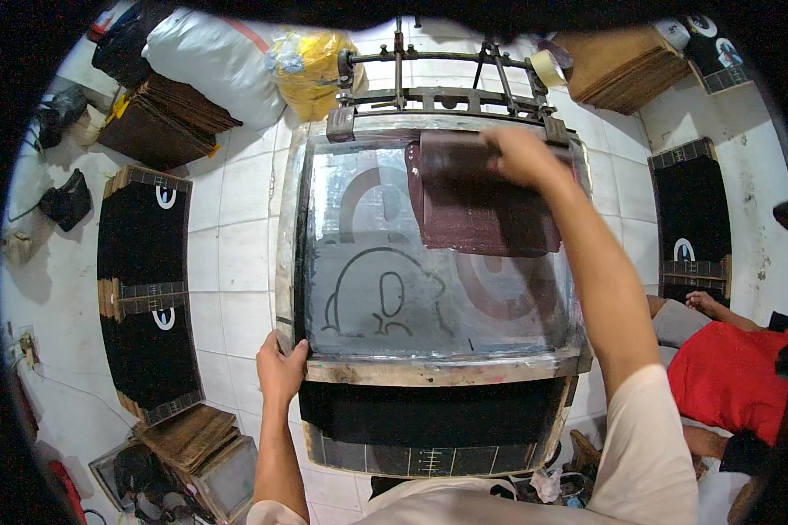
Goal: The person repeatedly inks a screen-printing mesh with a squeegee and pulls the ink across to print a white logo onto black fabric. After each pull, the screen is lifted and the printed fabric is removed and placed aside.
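A silk-screen printing frame lies in front of me, its grey mesh showing a rounded outline drawing and thick curved shapes. My right hand is closed round a dark maroon squeegee at the far right part of the mesh; motion blurs both. A dark maroon patch of ink spreads on the mesh just nearer than the squeegee. My left hand grips the frame's near left corner, thumb on top. Black fabric on a board shows below the frame's near edge.
A metal hinge clamp holds the frame's far edge, with a tape roll on it. Printed black fabric boards lie left and right. A person in red sits at the right. Sacks stand far left.
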Action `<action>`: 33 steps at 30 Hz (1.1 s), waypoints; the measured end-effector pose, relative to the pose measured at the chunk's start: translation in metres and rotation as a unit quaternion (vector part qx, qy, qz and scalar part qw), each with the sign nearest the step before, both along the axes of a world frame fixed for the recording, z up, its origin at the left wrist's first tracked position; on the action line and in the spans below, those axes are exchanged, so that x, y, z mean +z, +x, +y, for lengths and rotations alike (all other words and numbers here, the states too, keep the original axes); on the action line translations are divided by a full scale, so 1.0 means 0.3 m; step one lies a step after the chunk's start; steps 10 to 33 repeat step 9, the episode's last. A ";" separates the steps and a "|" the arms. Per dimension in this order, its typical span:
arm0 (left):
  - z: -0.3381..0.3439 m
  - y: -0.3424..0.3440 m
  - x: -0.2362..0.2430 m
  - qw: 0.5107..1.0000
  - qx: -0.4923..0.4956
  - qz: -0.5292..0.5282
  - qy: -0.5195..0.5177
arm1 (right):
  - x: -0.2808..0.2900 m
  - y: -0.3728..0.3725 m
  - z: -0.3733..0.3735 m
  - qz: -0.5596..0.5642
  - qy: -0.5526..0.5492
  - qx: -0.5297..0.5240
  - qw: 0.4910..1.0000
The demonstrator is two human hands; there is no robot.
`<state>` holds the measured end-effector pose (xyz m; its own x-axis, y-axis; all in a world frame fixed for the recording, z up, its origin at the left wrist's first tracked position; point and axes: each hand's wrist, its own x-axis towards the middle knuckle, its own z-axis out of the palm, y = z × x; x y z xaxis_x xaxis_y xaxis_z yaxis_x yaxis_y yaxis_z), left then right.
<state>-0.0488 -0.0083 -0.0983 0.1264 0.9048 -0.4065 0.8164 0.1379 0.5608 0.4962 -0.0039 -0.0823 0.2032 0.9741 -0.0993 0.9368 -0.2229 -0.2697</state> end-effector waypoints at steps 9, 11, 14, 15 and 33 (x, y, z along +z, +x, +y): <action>0.012 -0.014 0.026 0.986 -0.046 -0.156 0.046 | -0.047 -0.050 0.007 -0.113 0.264 -0.041 0.957; 0.012 -0.014 0.026 0.986 -0.046 -0.156 0.046 | -0.047 -0.050 0.007 -0.113 0.264 -0.041 0.957; 0.012 -0.014 0.026 0.986 -0.046 -0.156 0.046 | -0.047 -0.050 0.007 -0.113 0.264 -0.041 0.957; 0.012 -0.014 0.026 0.986 -0.046 -0.156 0.046 | -0.047 -0.050 0.007 -0.113 0.264 -0.041 0.957; 0.012 -0.014 0.026 0.986 -0.046 -0.156 0.046 | -0.047 -0.050 0.007 -0.113 0.264 -0.041 0.957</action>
